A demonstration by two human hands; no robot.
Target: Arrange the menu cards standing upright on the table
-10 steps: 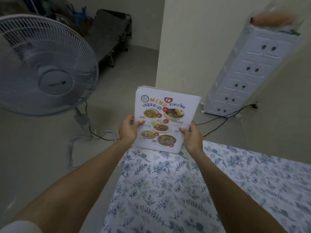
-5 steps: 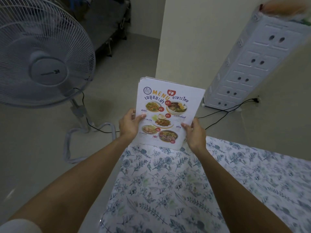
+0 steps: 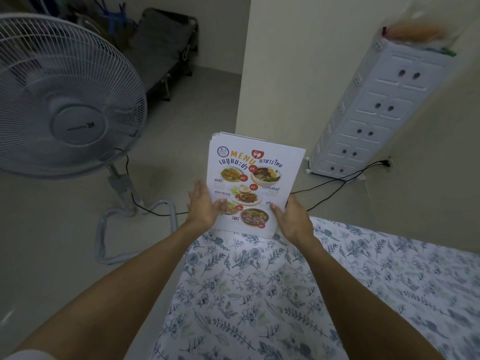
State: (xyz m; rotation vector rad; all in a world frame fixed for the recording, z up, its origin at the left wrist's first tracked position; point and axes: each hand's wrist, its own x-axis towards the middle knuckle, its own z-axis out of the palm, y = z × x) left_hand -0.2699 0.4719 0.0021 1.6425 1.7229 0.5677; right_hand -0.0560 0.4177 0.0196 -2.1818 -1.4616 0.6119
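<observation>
A stack of white menu cards (image 3: 255,178), printed with food photos and the word MENU, stands upright with its bottom edge on the far corner of the floral tablecloth table (image 3: 285,294). My left hand (image 3: 204,206) lies against the stack's lower left edge. Its fingers are straight and apart, and its thumb touches the front. My right hand (image 3: 292,220) grips the lower right edge, thumb on the front and fingers behind. The cards lean slightly away from me.
A white standing fan (image 3: 65,100) with a tubular base is on the floor at left, its black cable (image 3: 150,210) running behind the cards. A white plastic drawer unit (image 3: 376,113) stands against the wall at right. A dark folding cot (image 3: 161,48) is at the back.
My left hand has loosened from a curled grip to straight, spread fingers against the left edge. The cards now rest lower, on the table corner. The camera view shifted slightly.
</observation>
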